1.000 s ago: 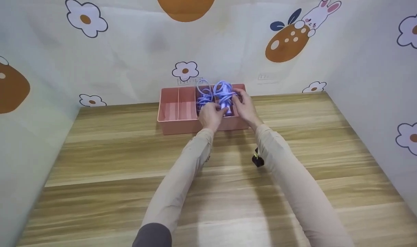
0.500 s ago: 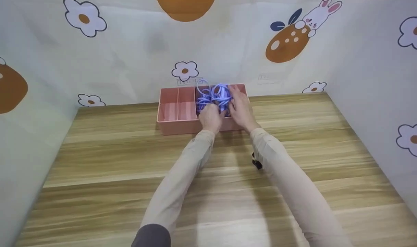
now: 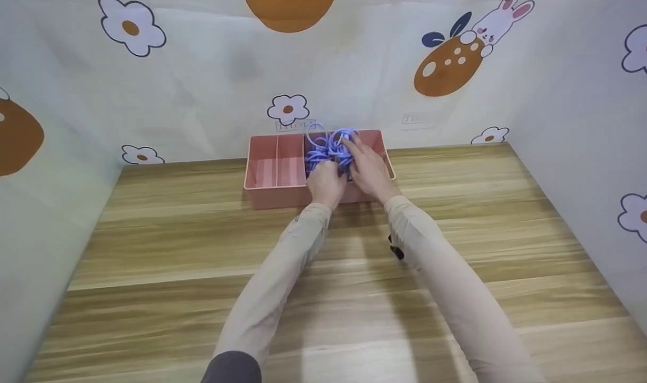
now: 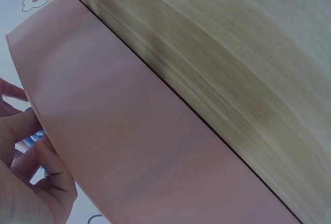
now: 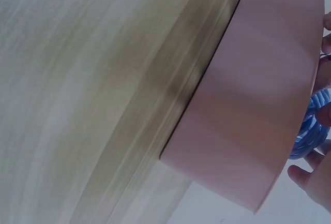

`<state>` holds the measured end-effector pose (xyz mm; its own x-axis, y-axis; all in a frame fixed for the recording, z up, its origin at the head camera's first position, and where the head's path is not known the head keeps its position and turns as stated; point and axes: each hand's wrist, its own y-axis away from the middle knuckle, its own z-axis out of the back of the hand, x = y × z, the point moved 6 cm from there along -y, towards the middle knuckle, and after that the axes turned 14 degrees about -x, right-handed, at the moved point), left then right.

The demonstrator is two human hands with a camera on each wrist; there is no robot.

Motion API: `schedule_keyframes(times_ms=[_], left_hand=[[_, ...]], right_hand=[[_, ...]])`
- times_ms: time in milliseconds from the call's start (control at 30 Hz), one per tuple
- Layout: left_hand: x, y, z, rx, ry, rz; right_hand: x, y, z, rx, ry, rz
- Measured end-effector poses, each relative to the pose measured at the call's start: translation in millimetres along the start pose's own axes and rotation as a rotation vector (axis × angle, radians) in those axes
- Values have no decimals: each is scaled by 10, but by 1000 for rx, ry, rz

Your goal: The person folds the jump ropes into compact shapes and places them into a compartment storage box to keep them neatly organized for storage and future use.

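Observation:
A pink divided box [image 3: 280,197] stands against the back wall. Two coiled blue-purple jump ropes are at its middle compartments, the left one [image 3: 318,154] with a loop sticking up and the right one [image 3: 340,146] bunched beside it. My left hand [image 3: 327,184] reaches over the front rim, fingers curled down at the ropes; its fingertips are hidden in the head view. My right hand [image 3: 372,173] lies against the right rope, long fingers stretched over its top. In the right wrist view blue coils [image 5: 310,128] show between the fingers at the rim.
Two pink compartments [image 3: 263,165] at the box's left end hold nothing visible. Another compartment [image 3: 374,141] lies right of the ropes. The box sits on a wood-grain table [image 3: 195,239], with patterned walls [image 3: 206,90] behind and at both sides.
My right hand has moved left and laid its fingers over the right rope, which now sits lower and more bunched. Its pale handles are now covered. My left hand has barely moved.

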<state>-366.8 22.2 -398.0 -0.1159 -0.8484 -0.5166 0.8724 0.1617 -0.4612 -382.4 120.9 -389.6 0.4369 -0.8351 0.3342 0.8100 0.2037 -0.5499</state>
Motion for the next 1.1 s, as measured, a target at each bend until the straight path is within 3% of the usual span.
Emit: schedule_keyframes(times_ms=[133, 400, 733, 900, 1100], left_hand=[[4, 1, 64, -25, 15, -23], [24, -2, 244, -177, 37, -140], [161, 52, 464, -300, 119, -246], [278, 89, 554, -309, 130, -294], [376, 155, 679, -257, 95, -353]], right_hand=[[22, -23, 2, 18, 56, 21], [-10, 7, -35, 90, 150, 35], [-30, 138, 130, -82, -49, 60], [-96, 246, 253, -95, -70, 43], [-180, 395, 446, -127, -75, 50]])
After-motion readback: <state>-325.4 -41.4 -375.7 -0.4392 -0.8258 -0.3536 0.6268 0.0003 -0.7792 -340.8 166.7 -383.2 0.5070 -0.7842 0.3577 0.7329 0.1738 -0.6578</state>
